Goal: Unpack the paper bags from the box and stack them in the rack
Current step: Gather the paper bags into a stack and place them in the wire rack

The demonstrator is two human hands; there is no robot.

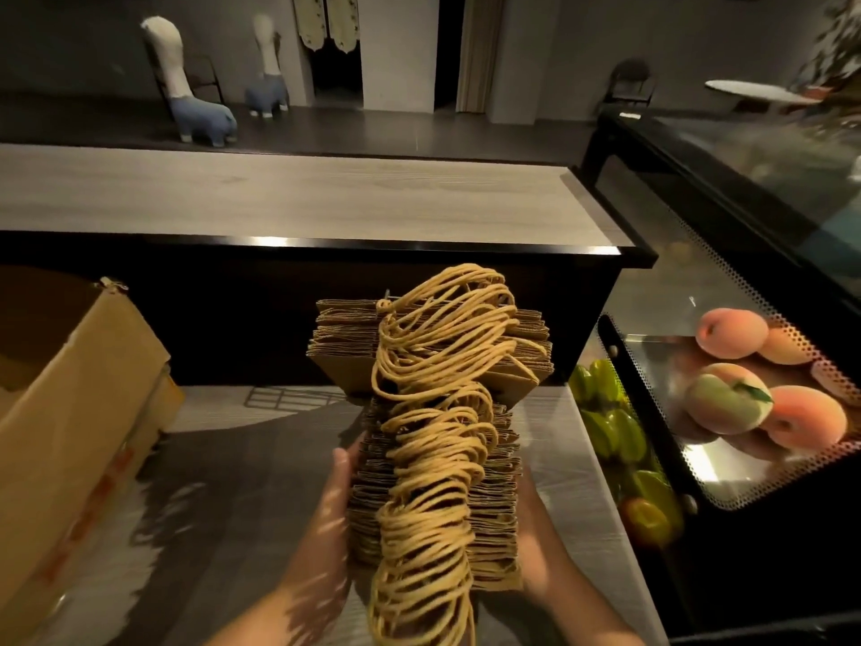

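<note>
A thick bundle of folded brown paper bags (494, 501), with tangled twine handles on top, is held over the lower counter. My left hand (333, 496) grips its left side and my right hand (531, 515) grips its right side, mostly hidden by the bags. Just beyond the bundle, another stack of paper bags (522, 347) stands in a wire rack (386, 296), of which only a wire tip and dark base show. The far end of the held bundle touches or nearly touches that stack. The open cardboard box (79, 412) sits at the left.
A raised wooden counter top (303, 198) runs across behind the rack. At the right stands a glass display case (727, 254) with peaches (729, 396) on a tray and green fruit (605, 426) below. The lower counter (223, 459) lies between box and bundle.
</note>
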